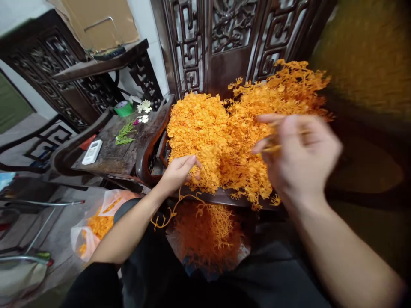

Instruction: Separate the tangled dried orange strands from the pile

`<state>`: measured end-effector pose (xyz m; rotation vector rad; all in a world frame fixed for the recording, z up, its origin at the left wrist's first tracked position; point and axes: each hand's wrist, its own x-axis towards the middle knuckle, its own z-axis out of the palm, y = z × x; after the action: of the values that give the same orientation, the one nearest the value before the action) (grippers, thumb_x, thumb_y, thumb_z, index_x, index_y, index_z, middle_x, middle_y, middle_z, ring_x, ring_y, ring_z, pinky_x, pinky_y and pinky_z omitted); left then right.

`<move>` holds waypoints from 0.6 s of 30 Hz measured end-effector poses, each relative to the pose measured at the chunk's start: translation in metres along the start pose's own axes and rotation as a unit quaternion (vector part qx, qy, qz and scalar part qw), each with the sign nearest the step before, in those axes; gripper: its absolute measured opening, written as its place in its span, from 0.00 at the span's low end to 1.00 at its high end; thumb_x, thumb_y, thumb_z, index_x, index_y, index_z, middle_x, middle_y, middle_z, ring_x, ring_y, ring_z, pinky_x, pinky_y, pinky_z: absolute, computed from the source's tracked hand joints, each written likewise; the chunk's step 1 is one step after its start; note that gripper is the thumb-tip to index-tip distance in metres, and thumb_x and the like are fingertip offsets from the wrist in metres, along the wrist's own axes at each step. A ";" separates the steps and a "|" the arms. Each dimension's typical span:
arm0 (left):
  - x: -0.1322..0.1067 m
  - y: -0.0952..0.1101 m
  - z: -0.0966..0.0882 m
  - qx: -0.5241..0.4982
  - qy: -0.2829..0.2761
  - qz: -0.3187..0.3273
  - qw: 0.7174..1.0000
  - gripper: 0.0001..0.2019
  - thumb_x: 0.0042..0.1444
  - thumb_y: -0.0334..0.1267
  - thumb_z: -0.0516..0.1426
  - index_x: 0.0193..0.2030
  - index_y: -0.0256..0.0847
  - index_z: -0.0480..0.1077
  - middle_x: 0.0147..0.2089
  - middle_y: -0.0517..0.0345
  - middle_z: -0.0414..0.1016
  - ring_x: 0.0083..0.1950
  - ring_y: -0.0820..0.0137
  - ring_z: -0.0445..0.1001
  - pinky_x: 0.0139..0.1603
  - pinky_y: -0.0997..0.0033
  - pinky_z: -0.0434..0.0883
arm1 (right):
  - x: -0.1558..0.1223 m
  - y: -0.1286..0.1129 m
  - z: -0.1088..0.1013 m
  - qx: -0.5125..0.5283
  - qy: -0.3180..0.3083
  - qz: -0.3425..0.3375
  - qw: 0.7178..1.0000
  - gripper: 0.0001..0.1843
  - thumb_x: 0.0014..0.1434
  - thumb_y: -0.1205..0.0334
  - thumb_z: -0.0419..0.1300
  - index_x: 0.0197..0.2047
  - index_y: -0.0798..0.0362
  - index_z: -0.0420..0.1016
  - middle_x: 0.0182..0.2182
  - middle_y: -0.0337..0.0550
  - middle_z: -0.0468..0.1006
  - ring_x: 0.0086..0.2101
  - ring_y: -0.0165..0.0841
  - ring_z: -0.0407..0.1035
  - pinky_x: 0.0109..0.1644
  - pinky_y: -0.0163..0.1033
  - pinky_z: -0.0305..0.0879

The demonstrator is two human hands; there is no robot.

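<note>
At the far left, thin metal legs (53, 203) with red tips stand out over the floor. Next to them sits a translucent plastic bag (76, 237), its mouth spread wide, holding loose orange artificial blossoms (101, 223). Above it, a dark wooden desk (111, 164) bears a white remote control (92, 152), green plastic sprigs (125, 133), a roll of green tape (123, 109) and white artificial flowers (144, 106), with a small magenta one (136, 122) beside them. A sheet of cardboard (99, 25) leans above a wooden ledge (102, 66) behind.

To the right, the left hand (180, 172) is at the near left edge of a large heap of orange artificial sprigs (201, 122) on a carved wooden chair (236, 199). Its fingers are pinched on a bunch of sprig at the heap's edge; a bare, branching orange stem (171, 214) trails just below that hand. Between the person's knees is a container (245, 251) filled with bare orange stems (221, 224); its kind cannot be told, as it is dim and partly hidden.

The heap runs on rightward and rises higher at the back. The right hand (302, 158), blurred, is raised before this part, fingers curled around an orange piece (272, 148) whose shape is unclear.
</note>
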<state>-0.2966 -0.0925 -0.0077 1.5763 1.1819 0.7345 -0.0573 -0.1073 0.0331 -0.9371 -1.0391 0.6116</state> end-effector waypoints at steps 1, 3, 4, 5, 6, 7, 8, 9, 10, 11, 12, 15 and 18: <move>0.000 0.000 -0.002 -0.048 0.003 -0.018 0.999 0.24 0.68 0.60 0.51 0.42 0.39 0.72 0.26 0.61 0.73 0.16 0.80 0.55 0.18 0.76 0.49 | -0.003 0.003 0.000 0.006 -0.027 0.025 0.999 0.10 0.67 0.53 0.62 0.39 0.50 0.76 0.39 0.44 0.82 0.20 0.25 0.69 0.17 0.33 0.52; -0.001 0.003 -0.005 -0.100 0.007 -0.024 0.995 0.24 0.65 0.62 0.53 0.42 0.40 0.70 0.28 0.60 0.75 0.14 0.82 0.51 0.16 0.76 0.45 | -0.012 0.009 0.001 -0.010 -0.112 0.082 0.990 0.14 0.63 0.54 0.67 0.50 0.49 0.79 0.34 0.40 0.82 0.17 0.26 0.68 0.17 0.33 0.56; -0.003 0.004 -0.006 -0.111 0.004 -0.021 0.994 0.24 0.65 0.62 0.54 0.41 0.40 0.70 0.29 0.60 0.76 0.14 0.82 0.51 0.15 0.76 0.45 | -0.016 0.011 0.001 -0.030 -0.143 0.100 0.984 0.19 0.63 0.54 0.67 0.56 0.48 0.78 0.29 0.37 0.80 0.16 0.26 0.67 0.18 0.34 0.59; -0.005 0.005 -0.007 -0.116 0.002 -0.018 0.993 0.23 0.64 0.62 0.55 0.40 0.40 0.69 0.29 0.60 0.76 0.14 0.82 0.51 0.15 0.76 0.45 | -0.019 0.012 0.001 -0.054 -0.166 0.114 0.978 0.23 0.63 0.53 0.67 0.60 0.48 0.78 0.24 0.35 0.77 0.16 0.27 0.65 0.19 0.35 0.61; -0.007 0.005 -0.008 -0.117 0.000 -0.017 0.993 0.23 0.64 0.62 0.55 0.39 0.41 0.69 0.29 0.60 0.76 0.14 0.82 0.52 0.15 0.76 0.45 | -0.022 0.012 0.001 -0.081 -0.185 0.126 0.971 0.25 0.63 0.51 0.67 0.62 0.49 0.78 0.21 0.33 0.74 0.15 0.27 0.64 0.19 0.36 0.61; -0.009 0.006 -0.008 -0.114 -0.002 -0.017 0.993 0.23 0.64 0.62 0.56 0.38 0.41 0.69 0.28 0.61 0.75 0.14 0.82 0.52 0.14 0.76 0.46 | -0.023 0.012 0.001 -0.106 -0.200 0.132 0.965 0.26 0.63 0.50 0.66 0.62 0.51 0.78 0.18 0.33 0.72 0.15 0.28 0.63 0.20 0.36 0.62; -0.011 0.006 -0.008 -0.107 -0.002 -0.018 0.994 0.23 0.64 0.61 0.56 0.38 0.41 0.69 0.27 0.62 0.74 0.14 0.82 0.51 0.14 0.76 0.46 | -0.024 0.010 0.001 -0.127 -0.210 0.129 0.961 0.26 0.63 0.49 0.66 0.61 0.52 0.80 0.18 0.34 0.72 0.16 0.29 0.64 0.20 0.37 0.62; -0.013 0.005 -0.008 -0.098 -0.004 -0.017 0.995 0.22 0.64 0.61 0.55 0.38 0.41 0.69 0.25 0.63 0.71 0.14 0.81 0.51 0.14 0.76 0.46 | -0.025 0.009 0.001 -0.140 -0.214 0.115 0.960 0.26 0.62 0.49 0.67 0.60 0.53 0.80 0.19 0.36 0.74 0.17 0.30 0.65 0.22 0.38 0.64; -0.015 0.005 -0.008 -0.087 -0.007 -0.017 0.996 0.22 0.65 0.61 0.55 0.37 0.41 0.70 0.23 0.65 0.68 0.14 0.81 0.51 0.15 0.75 0.47 | -0.026 0.008 0.002 -0.147 -0.212 0.092 0.962 0.26 0.61 0.50 0.68 0.59 0.52 0.81 0.23 0.39 0.78 0.20 0.31 0.69 0.24 0.39 0.67; -0.016 0.005 -0.008 -0.076 -0.013 -0.018 0.997 0.22 0.65 0.61 0.55 0.37 0.42 0.70 0.22 0.67 0.65 0.15 0.80 0.52 0.15 0.75 0.47 | -0.027 0.006 0.004 -0.152 -0.209 0.061 0.964 0.26 0.60 0.51 0.69 0.58 0.52 0.82 0.29 0.43 0.82 0.25 0.34 0.73 0.28 0.41 0.70; -0.017 0.005 -0.008 -0.063 -0.020 -0.018 0.998 0.22 0.65 0.60 0.54 0.38 0.42 0.70 0.21 0.68 0.62 0.15 0.79 0.53 0.16 0.75 0.48 | -0.029 0.005 0.007 -0.155 -0.208 0.025 0.965 0.25 0.58 0.53 0.71 0.57 0.51 0.82 0.35 0.46 0.84 0.31 0.36 0.77 0.33 0.42 0.73; -0.022 0.007 -0.010 -0.008 -0.026 0.003 1.000 0.21 0.67 0.58 0.53 0.35 0.41 0.69 0.23 0.66 0.62 0.21 0.78 0.57 0.21 0.75 0.53 | -0.039 0.006 0.020 -0.144 -0.195 -0.067 0.968 0.15 0.60 0.57 0.70 0.50 0.48 0.85 0.38 0.45 0.84 0.36 0.36 0.77 0.40 0.43 0.74; -0.028 0.012 -0.014 0.040 -0.027 0.037 0.998 0.21 0.63 0.52 0.59 0.27 0.40 0.61 0.24 0.66 0.59 0.25 0.78 0.54 0.25 0.75 0.53 | -0.045 0.010 0.036 -0.057 -0.079 -0.052 0.994 0.08 0.67 0.56 0.63 0.39 0.48 0.82 0.22 0.36 0.73 0.21 0.29 0.67 0.26 0.37 0.64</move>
<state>-0.3139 -0.1141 0.0108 1.7035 1.1309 0.6965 -0.1088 -0.1257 0.0115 -0.9384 -1.2679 0.5496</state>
